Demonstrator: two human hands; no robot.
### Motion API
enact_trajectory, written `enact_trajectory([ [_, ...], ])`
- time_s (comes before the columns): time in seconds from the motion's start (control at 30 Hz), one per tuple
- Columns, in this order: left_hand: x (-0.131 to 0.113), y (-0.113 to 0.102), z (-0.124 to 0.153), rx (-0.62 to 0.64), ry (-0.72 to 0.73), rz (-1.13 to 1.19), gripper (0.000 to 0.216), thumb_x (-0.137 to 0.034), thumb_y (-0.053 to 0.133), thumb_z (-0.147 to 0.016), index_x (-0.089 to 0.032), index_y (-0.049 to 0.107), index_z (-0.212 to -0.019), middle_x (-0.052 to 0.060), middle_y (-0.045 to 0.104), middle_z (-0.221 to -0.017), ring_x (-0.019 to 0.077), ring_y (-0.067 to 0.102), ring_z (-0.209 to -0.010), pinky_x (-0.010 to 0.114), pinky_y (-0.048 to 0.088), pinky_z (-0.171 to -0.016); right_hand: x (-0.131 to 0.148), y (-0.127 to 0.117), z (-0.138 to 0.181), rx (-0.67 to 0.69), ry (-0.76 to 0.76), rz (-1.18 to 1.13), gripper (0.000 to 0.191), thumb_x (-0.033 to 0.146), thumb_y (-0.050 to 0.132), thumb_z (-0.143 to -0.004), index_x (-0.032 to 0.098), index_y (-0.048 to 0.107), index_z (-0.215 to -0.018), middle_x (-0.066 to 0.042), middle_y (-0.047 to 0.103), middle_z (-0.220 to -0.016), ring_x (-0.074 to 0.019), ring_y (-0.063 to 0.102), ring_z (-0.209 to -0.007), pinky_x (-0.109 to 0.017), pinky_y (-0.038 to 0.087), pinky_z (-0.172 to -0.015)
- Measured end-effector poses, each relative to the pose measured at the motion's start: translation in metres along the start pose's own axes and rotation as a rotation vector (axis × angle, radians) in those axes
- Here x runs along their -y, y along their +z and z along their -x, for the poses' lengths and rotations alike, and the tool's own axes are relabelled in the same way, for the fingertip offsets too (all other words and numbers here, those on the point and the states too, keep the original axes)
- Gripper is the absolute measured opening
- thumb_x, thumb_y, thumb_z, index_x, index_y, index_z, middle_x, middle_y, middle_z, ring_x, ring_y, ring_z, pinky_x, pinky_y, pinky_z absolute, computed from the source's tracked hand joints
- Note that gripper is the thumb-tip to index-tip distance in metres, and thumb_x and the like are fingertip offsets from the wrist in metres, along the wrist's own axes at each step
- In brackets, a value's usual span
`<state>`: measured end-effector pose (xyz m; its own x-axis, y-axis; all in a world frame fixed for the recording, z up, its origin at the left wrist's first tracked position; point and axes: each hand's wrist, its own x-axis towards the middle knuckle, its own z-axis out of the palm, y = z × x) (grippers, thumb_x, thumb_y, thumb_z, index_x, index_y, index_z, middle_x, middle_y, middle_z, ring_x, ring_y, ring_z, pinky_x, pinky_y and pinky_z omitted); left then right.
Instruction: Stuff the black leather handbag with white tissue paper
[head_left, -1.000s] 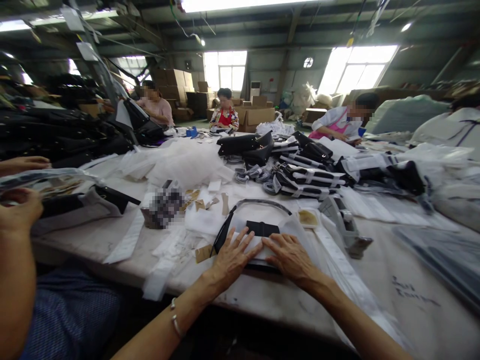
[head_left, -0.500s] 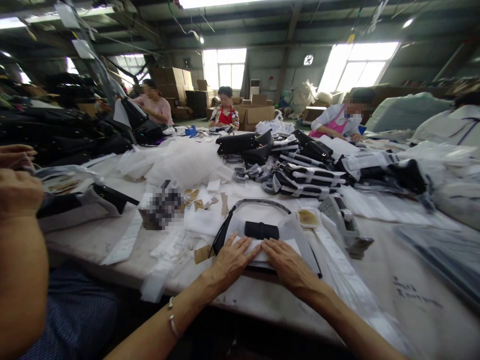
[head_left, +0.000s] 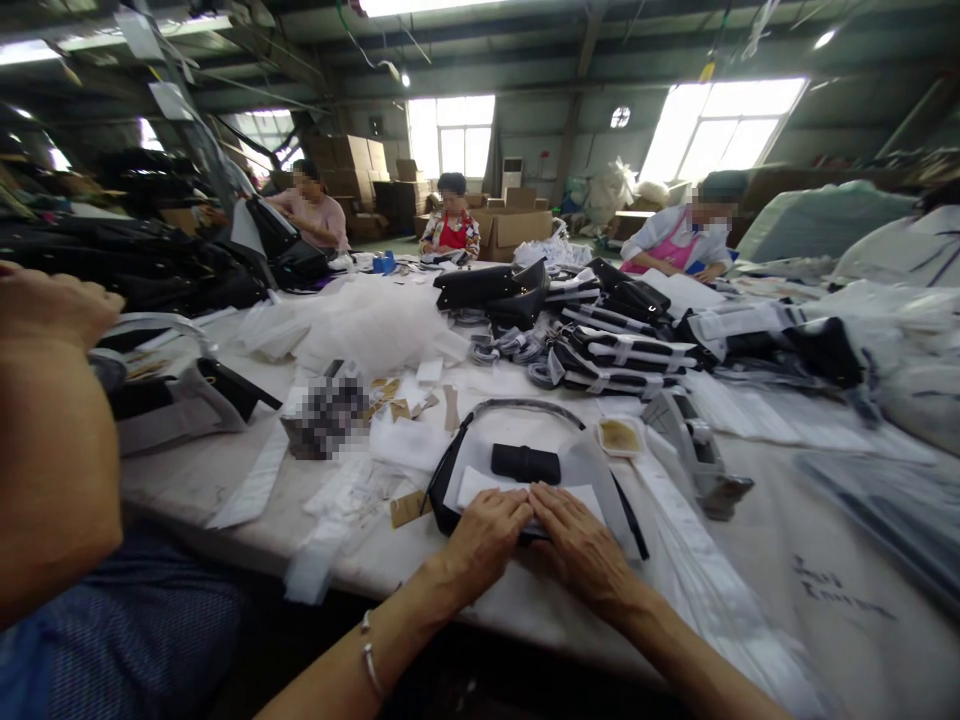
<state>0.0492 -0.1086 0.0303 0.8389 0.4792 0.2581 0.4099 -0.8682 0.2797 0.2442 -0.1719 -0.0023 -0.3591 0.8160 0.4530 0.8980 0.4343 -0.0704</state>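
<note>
A black handbag (head_left: 442,492) lies on the table in front of me, with a pale translucent sheet (head_left: 602,465) over it and its wrapped handle arching toward the back. On the sheet rests a small black rolled piece (head_left: 525,464) with a band round its middle. Below that is a folded white paper (head_left: 477,482). My left hand (head_left: 489,528) lies on the paper's near part, fingers stretched out and close together. Beside it, fingertips almost meeting, my right hand (head_left: 583,545) lies there too, its fingers extended. Both thumbs are mostly hidden.
Right of the bag stand a tape dispenser (head_left: 694,450) and a small dish (head_left: 620,437). Wrapped black bags (head_left: 630,350) are piled behind; white foam sheets (head_left: 360,325) lie left of them. A co-worker's arm (head_left: 56,440) reaches in at left, near another bag (head_left: 180,405).
My hands have slid back toward me over the white paper, uncovering more of it, and their fingers are closer together. The co-worker's arm at left has moved further into view.
</note>
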Motion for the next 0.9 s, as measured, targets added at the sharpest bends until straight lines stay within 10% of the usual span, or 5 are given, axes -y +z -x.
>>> enact_trajectory([
  [0.5, -0.001, 0.056, -0.003, -0.327, -0.070, -0.363, 0.040, -0.020, 0.036, -0.100, -0.009, 0.046, -0.138, 0.014, 0.068, -0.110, 0.0212, 0.064, -0.095, 0.035, 0.049, -0.082, -0.013, 0.020, 0.008, -0.197, -0.102, 0.163, 0.041, 0.026, 0.041, -0.095, 0.016, 0.053, -0.133, -0.012, 0.066, -0.126, -0.0268, 0.066, -0.111, -0.040, 0.054, -0.093],
  [0.77, -0.014, 0.019, 0.015, -0.259, 0.009, -0.423, 0.045, -0.024, 0.029, -0.102, -0.008, 0.043, -0.142, 0.014, 0.054, -0.138, 0.0189, 0.055, -0.118, 0.030, 0.041, -0.098, -0.025, 0.026, 0.013, -0.237, -0.179, 0.147, 0.074, 0.050, 0.046, -0.092, 0.018, 0.025, -0.155, -0.014, 0.069, -0.122, -0.0297, 0.071, -0.098, -0.041, 0.058, -0.080],
  [0.9, -0.023, 0.004, 0.029, -0.252, 0.012, -0.487, 0.044, -0.021, 0.026, -0.102, -0.011, 0.051, -0.137, 0.010, 0.047, -0.147, 0.0175, 0.048, -0.129, 0.028, 0.033, -0.109, -0.047, 0.035, 0.019, -0.176, -0.302, 0.027, 0.069, 0.044, 0.051, -0.087, 0.040, 0.029, -0.152, -0.002, 0.067, -0.127, -0.0328, 0.070, -0.102, -0.044, 0.061, -0.072],
])
